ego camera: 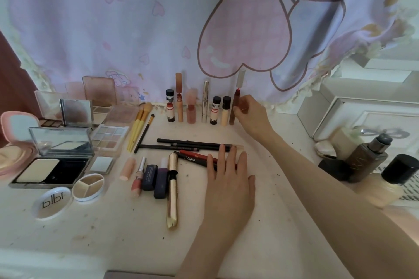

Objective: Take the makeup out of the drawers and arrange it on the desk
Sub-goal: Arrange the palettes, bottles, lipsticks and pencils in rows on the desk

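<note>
**Head view: makeup spread across the desk, both hands at work**

Head camera is looking down on a pale desk (260,222) backed by a lilac heart-print curtain (158,29). The right hand (251,113) is reaching to the back row and its fingers are pinching an upright dark-red lip pencil (233,108) at the right end of a standing line of tubes and small bottles (215,110) — the pencil's base is sitting on the desk, just beside a black-capped bottle. The left hand (229,179) is lying flat, fingers straight and relaxed, its fingertips resting on a fan of dark liner pencils (188,144) and a red-and-black pencil (195,158) near the desk's middle; it is gripping nothing.

A gold tube (172,190) is lying lengthwise left of that hand, with lipsticks (149,176) beside it. Further left, yellow-handled brushes (137,127), open palettes (108,136), a black powder compact (52,170) and a round three-part pot (88,186) are sitting close together. Foundation bottles (367,161) are standing at the right edge.
</note>
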A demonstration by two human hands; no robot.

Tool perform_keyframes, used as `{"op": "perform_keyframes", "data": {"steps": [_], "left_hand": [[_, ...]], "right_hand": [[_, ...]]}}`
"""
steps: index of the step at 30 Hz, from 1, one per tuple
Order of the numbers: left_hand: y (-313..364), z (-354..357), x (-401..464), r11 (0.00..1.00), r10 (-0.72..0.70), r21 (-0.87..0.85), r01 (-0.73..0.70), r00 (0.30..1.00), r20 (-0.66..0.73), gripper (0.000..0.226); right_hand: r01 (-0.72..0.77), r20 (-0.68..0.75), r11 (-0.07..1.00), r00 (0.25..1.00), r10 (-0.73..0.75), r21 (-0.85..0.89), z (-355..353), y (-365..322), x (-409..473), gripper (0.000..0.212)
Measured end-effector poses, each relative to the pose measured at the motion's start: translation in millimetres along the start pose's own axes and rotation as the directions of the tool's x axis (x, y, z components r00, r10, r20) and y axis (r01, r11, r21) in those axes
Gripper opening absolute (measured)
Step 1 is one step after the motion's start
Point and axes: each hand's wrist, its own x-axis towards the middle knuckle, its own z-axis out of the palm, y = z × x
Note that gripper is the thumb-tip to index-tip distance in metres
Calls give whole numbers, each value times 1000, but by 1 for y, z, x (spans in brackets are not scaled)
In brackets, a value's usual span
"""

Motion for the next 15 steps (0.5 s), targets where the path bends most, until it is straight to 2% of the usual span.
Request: {"op": "perform_keyframes", "data": {"steps": [15], "left_hand": [[-1, 2, 0, 1000, -10, -18, 9, 1000, -12, 51]], "right_hand": [[-27, 31, 999, 999, 26, 33, 7, 9, 0, 11]]}}
